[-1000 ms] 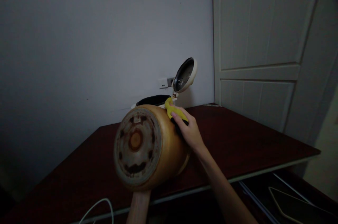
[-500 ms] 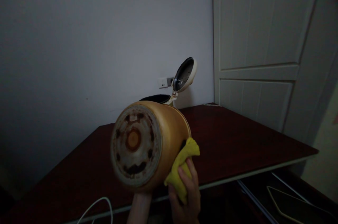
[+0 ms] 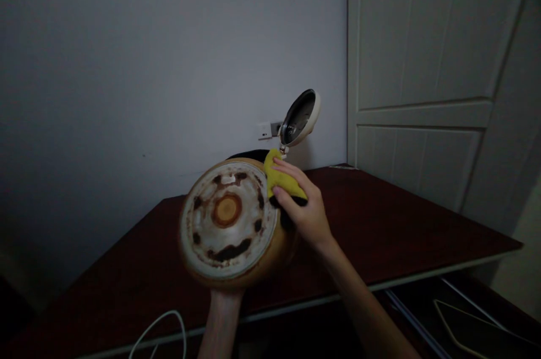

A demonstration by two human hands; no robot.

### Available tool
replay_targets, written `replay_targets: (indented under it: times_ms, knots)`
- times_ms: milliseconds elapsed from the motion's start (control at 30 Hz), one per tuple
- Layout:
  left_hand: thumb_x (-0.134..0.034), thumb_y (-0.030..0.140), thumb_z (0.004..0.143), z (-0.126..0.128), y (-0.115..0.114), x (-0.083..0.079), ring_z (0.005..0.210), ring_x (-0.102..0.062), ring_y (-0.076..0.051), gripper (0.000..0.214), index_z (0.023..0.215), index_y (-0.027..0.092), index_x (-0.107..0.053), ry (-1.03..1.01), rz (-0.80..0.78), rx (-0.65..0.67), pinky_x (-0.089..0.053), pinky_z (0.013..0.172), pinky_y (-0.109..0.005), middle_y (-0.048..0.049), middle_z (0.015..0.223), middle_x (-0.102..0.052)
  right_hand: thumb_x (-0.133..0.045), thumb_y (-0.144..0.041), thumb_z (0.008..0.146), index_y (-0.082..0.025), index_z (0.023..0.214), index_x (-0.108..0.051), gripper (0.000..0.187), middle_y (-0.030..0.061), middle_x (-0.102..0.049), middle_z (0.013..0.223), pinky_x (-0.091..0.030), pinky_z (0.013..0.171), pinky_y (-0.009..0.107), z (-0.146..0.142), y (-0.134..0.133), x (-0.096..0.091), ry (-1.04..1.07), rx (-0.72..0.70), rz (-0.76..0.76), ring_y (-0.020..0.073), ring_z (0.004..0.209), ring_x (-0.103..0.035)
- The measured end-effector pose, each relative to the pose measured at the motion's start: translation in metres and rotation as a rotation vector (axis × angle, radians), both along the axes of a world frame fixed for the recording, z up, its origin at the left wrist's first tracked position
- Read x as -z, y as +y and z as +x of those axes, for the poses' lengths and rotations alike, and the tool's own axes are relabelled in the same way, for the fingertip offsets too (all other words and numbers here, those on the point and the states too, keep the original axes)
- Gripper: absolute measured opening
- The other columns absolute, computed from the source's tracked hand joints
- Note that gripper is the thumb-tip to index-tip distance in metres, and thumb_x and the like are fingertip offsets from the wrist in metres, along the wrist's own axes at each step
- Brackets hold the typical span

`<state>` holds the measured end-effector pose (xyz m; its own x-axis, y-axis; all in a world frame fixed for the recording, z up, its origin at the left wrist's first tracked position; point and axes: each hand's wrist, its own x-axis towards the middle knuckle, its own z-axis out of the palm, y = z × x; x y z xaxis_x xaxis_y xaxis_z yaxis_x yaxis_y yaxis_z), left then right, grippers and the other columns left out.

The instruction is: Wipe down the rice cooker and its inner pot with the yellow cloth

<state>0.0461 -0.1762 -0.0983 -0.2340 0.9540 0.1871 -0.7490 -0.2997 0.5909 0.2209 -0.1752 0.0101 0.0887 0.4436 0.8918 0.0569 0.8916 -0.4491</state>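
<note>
A rice cooker's inner pot [image 3: 285, 243], gold-sided, is held tilted in the air with its stained grey base facing me. From below, my left hand [image 3: 227, 297] supports it; the fingers are hidden behind or inside the pot. My right hand [image 3: 306, 207] is closed around a yellow cloth [image 3: 285, 181], pressing it against the upper right side of the pot near the base rim. Behind the pot stands the rice cooker [image 3: 249, 154], mostly covered, its pale lid [image 3: 301, 118] raised.
The dark red table [image 3: 380, 224] reaches back to the wall, where a socket [image 3: 265, 131] sits behind the cooker. A white cable [image 3: 158, 319] loops at the front left edge. Below the table's right side an open drawer [image 3: 460, 319] sticks out. A panelled door [image 3: 422, 111] stands at right.
My right hand has moved the cloth up from the pot's lower right side to its upper right. The pot has turned, so its base faces me more fully.
</note>
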Motion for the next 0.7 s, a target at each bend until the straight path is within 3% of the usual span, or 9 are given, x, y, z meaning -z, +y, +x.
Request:
replay_targets:
  times_ms: [100,233,367,500,600,700]
  knots:
    - [-0.030,0.042,0.094,-0.003,-0.005,0.001,0.111,-0.059,-0.021,0.047,0.137,0.027,-0.044,-0.150,-0.044,-0.083,-0.042,0.100,-0.039,-0.0058,0.126,-0.060,-0.061,-0.031,0.076,-0.018,0.102,-0.066,0.029,0.0052,-0.067,0.109,-0.042,0.095,0.036,0.006,0.025,-0.012,0.029,-0.141,-0.192,0.0208,0.105,-0.059]
    - [-0.035,0.023,0.094,-0.009,-0.019,-0.010,0.097,-0.066,-0.018,0.042,0.133,0.023,-0.050,-0.213,-0.151,-0.157,-0.046,0.095,-0.032,-0.0052,0.112,-0.069,-0.064,-0.036,0.071,-0.018,0.095,-0.068,0.030,0.0016,-0.070,0.096,-0.046,0.084,0.031,0.012,0.049,0.000,0.217,-0.310,-0.440,0.0193,0.090,-0.061]
    - [-0.041,0.027,0.093,-0.011,-0.041,-0.036,0.077,-0.069,-0.015,0.034,0.117,0.020,-0.063,-0.108,-0.333,-0.311,-0.052,0.085,-0.029,-0.0024,0.088,-0.074,-0.066,-0.037,0.068,-0.020,0.093,-0.069,0.031,-0.0001,-0.071,0.093,-0.047,0.078,0.029,0.013,0.056,0.034,0.471,-0.446,-0.644,0.0191,0.087,-0.062]
    - [-0.047,0.032,0.090,-0.006,-0.057,-0.061,0.064,-0.067,-0.014,0.028,0.097,0.017,-0.069,0.040,-0.391,-0.497,-0.054,0.073,-0.027,-0.0020,0.081,-0.073,-0.065,-0.038,0.067,-0.021,0.089,-0.068,0.029,-0.0007,-0.072,0.086,-0.050,0.075,0.030,0.008,0.060,0.066,0.620,-0.534,-0.802,0.0203,0.086,-0.064]
    - [-0.057,0.039,0.082,-0.005,-0.062,-0.070,0.053,-0.062,-0.013,0.029,0.078,0.013,-0.069,0.203,-0.371,-0.621,-0.052,0.059,-0.025,-0.0030,0.068,-0.069,-0.061,-0.039,0.070,-0.021,0.082,-0.068,0.023,-0.0017,-0.071,0.075,-0.051,0.068,0.028,0.005,0.067,0.077,0.664,-0.649,-0.969,0.0178,0.072,-0.065]
    - [-0.064,0.051,0.072,-0.008,-0.063,-0.071,0.045,-0.053,-0.013,0.040,0.062,0.012,-0.064,0.397,-0.291,-0.640,-0.045,0.045,-0.023,-0.0018,0.054,-0.061,-0.058,-0.036,0.073,-0.020,0.075,-0.066,0.018,-0.0019,-0.069,0.067,-0.049,0.059,0.024,0.007,0.077,0.074,0.653,-0.726,-1.075,0.0138,0.059,-0.061]
